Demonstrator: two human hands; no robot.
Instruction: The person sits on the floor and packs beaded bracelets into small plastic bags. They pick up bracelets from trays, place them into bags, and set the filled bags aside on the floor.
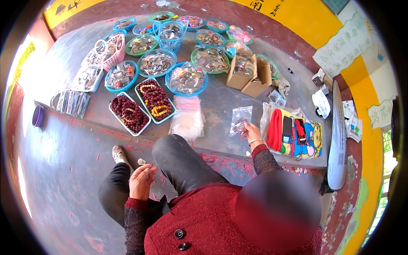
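One small pale thing [141, 161] shows at the fingertips of the left hand [142, 180], which is in front and to the left of the stack of clear bags [185, 117]; its fingers are curled, but I cannot tell if they grip it. To the right of the stack, the right hand [253, 132] pinches a single bag [241, 114]. Handling this bag seems the present step; the next move probably calls for a steady pinch. Left of the stack lie two trays [143, 129] of beads [129, 114]; beyond it, a blue basin [188, 93].
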